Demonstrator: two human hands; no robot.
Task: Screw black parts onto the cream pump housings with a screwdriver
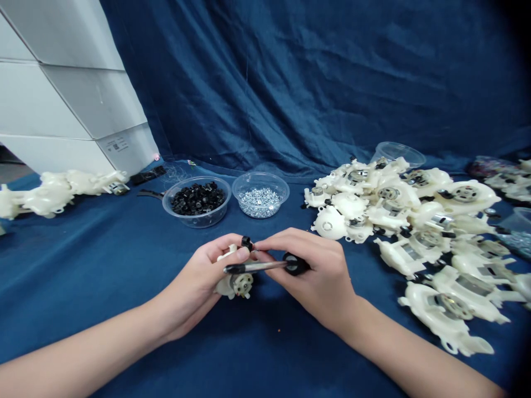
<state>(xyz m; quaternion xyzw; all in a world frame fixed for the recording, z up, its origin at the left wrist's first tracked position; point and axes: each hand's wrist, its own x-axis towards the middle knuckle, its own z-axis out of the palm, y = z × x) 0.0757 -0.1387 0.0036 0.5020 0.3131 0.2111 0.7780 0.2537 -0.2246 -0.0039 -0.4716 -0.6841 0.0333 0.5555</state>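
Two bare forearms reach up from the bottom of the view, ending over a blue cloth. The left hand is closed around a white plastic housing with a small metal-cased motor fitted at its lower end, apparently keeping it steady. A small black part sits at the housing's upper end, beside the left fingertips. The right hand grips a black-handled screwdriver, its shaft lying across the housing. Beyond the housing, a bowl of black parts and a bowl of silver screws stand side by side, sorted by kind and within reach. To its right spreads a heap of similar white housings, with more lined up to its far left.
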